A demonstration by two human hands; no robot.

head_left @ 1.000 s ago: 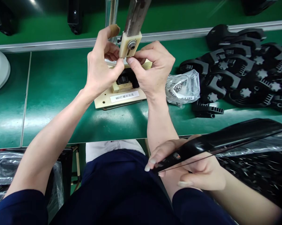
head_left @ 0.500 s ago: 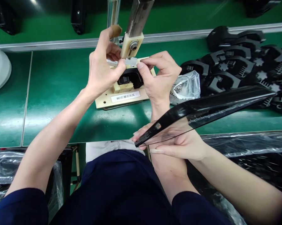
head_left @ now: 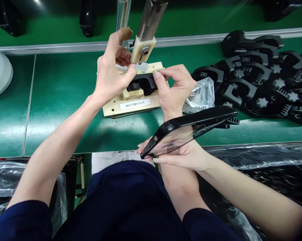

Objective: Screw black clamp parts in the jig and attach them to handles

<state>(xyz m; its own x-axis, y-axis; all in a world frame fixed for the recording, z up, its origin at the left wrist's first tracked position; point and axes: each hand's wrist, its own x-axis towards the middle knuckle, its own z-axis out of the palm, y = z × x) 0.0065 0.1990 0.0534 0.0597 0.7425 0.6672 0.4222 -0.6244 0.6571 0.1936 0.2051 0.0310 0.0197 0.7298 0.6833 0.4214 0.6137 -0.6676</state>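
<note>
My left hand is at the left end of a black curved plastic part, thumb against it and index finger raised, with a tan covering on its fingertip. The other left fingers are partly hidden behind the cream block. Thumb and forefinger of my right hand pinch the part's right end. The part sits on a cream fixture with a white label, below the block on a metal bar. A small metal plate shows just behind the part.
Another person's hand reaches across my right forearm, holding a black-framed clear panel. Several black curved parts are heaped at the right. A clear bag of small metal pieces lies beside my right wrist. White round object at far left.
My right hand has shifted slightly right and down, and more of the black part's top shows. The other person's black-framed panel has swung and moved left. My left hand has barely moved.
</note>
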